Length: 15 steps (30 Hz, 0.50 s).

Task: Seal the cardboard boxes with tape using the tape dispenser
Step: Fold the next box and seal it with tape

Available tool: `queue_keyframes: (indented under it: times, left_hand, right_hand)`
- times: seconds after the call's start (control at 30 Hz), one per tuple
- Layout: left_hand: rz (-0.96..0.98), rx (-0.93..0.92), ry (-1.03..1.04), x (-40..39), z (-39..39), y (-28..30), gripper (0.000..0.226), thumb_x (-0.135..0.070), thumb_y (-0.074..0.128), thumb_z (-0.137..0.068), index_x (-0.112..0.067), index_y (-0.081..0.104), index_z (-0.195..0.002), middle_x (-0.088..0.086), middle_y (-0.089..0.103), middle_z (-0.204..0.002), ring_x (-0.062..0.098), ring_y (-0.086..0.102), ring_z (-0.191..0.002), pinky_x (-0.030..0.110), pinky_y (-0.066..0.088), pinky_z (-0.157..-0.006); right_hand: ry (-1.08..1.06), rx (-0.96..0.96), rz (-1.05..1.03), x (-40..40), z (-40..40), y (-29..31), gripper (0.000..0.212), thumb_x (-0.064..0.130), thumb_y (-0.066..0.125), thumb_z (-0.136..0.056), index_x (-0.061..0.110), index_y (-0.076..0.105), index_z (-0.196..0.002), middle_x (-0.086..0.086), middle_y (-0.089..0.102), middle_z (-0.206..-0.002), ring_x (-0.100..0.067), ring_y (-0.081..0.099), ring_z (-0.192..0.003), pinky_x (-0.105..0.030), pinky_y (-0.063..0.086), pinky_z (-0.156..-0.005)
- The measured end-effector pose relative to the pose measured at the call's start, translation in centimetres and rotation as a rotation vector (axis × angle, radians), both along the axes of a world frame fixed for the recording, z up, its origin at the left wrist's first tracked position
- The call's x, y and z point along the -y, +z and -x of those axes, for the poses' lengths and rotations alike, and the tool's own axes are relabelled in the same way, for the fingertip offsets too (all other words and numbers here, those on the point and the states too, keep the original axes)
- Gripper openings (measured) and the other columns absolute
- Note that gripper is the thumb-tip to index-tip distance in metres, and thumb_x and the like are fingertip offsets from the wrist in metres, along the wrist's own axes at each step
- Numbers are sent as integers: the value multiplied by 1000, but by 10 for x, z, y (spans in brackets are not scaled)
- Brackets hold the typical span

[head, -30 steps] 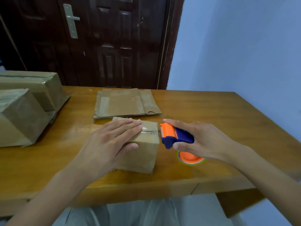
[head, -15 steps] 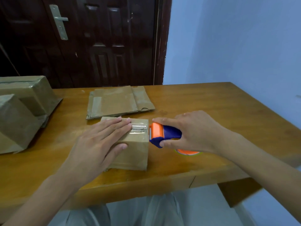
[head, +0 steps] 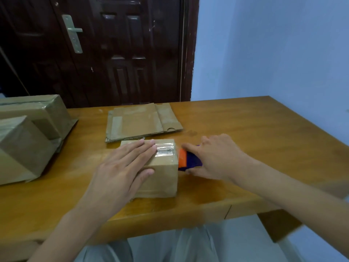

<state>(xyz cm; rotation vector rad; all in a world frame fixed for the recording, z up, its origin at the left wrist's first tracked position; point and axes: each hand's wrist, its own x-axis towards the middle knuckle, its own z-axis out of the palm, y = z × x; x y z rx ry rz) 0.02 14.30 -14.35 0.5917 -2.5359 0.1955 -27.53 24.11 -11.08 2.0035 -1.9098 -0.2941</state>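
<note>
R hand (head: 213, 157) grips dispenser (head: 188, 159), roll hidden

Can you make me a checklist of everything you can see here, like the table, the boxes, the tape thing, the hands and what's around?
Surface: wooden table, shiny top.
Job's things: small cardboard box near the front edge, with clear tape across its top; orange and blue tape dispenser against the box's right side.
Clutter: flattened cardboard behind the small box; two bigger boxes at the left, one leaning on the other.
Hands: left hand lies flat on the box top, fingers straight; right hand grips the dispenser.
Cables: nothing seen.
Surroundings: dark wooden door with a metal handle; pale blue wall.
</note>
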Motion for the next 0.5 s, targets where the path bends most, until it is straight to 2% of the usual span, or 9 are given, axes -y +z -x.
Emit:
queue_keyframes:
  times: [0.13, 0.23, 0.37, 0.43, 0.5]
  left_hand:
    - [20, -20, 12, -3, -1, 0, 55, -51, 38, -109, -21, 56, -151, -6, 52, -157, 15, 46, -148, 38, 40, -117]
    - [21, -27, 23, -5, -1, -1, 55, -52, 37, -109, -21, 57, -150, -5, 53, -156, 15, 47, -147, 39, 42, -117]
    - [19, -33, 51, -9, -2, -2, 56, -53, 34, -110, -22, 57, -151, -5, 53, -156, 15, 48, -146, 36, 37, -119]
    - [31, -45, 49, -11, -3, -2, 57, -53, 32, -110, -21, 57, -150, -4, 54, -156, 16, 48, -146, 38, 40, -119]
    - [42, -59, 42, -11, -3, -2, 56, -52, 34, -111, -20, 58, -150, -4, 54, -156, 16, 49, -146, 40, 42, -118]
  right_hand:
    - [-120, -5, 167, -8, 7, -33, 80, 69, 36, -101, 30, 9, -166, -13, 47, -102, -25, 41, -84, -40, 41, -72]
    - [-174, 91, 198, -10, 2, -52, 74, 65, 37, -103, 34, 13, -166, -13, 50, -110, -28, 44, -92, -43, 41, -79]
    - [-274, 255, 194, -17, -16, -61, 63, 58, 31, -105, 38, 21, -163, -16, 57, -131, -34, 53, -115, -49, 41, -102]
    - [-330, 383, 288, -23, -24, -51, 59, 55, 26, -108, 36, 25, -164, -16, 48, -154, -34, 46, -139, -49, 34, -119]
    - [-340, 723, 442, -32, -40, -34, 62, 59, 20, -109, 34, 25, -165, 1, 32, -169, -16, 29, -155, -40, 27, -127]
